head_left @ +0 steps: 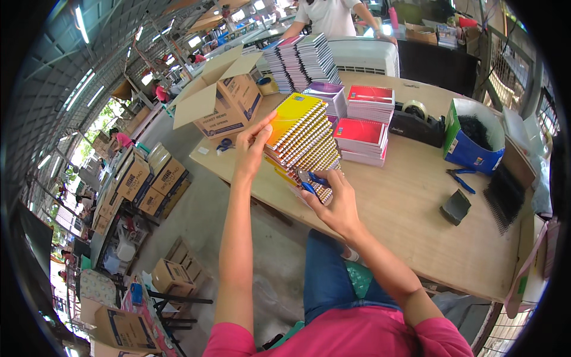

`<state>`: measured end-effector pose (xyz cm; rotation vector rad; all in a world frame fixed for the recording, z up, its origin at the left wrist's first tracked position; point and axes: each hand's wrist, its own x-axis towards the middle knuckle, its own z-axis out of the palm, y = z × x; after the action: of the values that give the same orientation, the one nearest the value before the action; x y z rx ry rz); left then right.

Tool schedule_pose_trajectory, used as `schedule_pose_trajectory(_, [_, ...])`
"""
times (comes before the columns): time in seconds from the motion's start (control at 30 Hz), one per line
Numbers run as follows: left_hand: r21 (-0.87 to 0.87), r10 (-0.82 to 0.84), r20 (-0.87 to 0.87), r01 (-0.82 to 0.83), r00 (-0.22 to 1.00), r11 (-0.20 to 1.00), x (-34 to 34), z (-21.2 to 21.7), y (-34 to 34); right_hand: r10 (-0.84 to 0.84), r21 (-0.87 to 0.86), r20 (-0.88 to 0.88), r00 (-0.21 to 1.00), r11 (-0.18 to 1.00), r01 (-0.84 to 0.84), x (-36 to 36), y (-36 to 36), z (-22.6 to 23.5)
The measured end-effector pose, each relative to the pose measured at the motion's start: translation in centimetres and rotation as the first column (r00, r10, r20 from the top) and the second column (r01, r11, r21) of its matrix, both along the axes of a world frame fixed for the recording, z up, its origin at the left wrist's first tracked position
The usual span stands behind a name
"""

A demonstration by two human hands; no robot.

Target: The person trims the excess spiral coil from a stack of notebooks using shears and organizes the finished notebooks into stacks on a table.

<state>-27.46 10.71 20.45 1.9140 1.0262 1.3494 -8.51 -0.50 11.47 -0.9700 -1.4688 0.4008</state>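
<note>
the left hand [254,141] grips yellow notebooks [297,113] in the middle; the right hand [340,205] grips blue cutters [308,188] by the wire rings [306,156]. dark words mark the brown box [238,98], upper left, on the wooden table [404,202]. lights [81,25] hang under the roof [53,50].

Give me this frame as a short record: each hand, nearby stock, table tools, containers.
Left hand: at the left edge of the yellow notebooks
Right hand: holding blue-handled cutters by the notebooks' spiral side
Nearby stock: red notebooks, right of the yellow ones
Table tools: blue-handled pliers; black tape dispenser
Containers: open carton; blue-green box
</note>
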Motion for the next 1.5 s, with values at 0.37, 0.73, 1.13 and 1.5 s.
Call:
schedule_pose_trajectory(0.37, [-0.026, -0.006, -0.01, 0.006, 1.0, 1.0, 0.1, 0.0, -0.1, 0.322, -0.382, -0.802, 0.503, 0.371, -0.846, 1.8, 3.4, -1.2])
schedule_pose_trajectory(0.73, [-0.036, -0.001, 0.001, 0.001, 1.0, 0.999, -0.3, -0.3, 0.3, -0.074, 0.041, 0.18, 0.981, 0.997, 0.068, -0.5, 0.3, -1.9])
schedule_pose_trajectory(1.13, [-0.005, -0.019, 0.112, 0.019, 0.994, 1.0, 0.6, 0.0, -0.3, -0.038, -0.082, 0.085, 0.996, 0.996, 0.045, 0.8, 0.0, -2.5])
schedule_pose_trajectory(1.5, [0.018, -0.013, 0.085, 0.012, 0.996, 1.0, 0.4, -0.2, 0.1, 0.001, -0.061, 0.123, 0.992, 0.998, 0.007, 0.3, 0.7, -2.9])
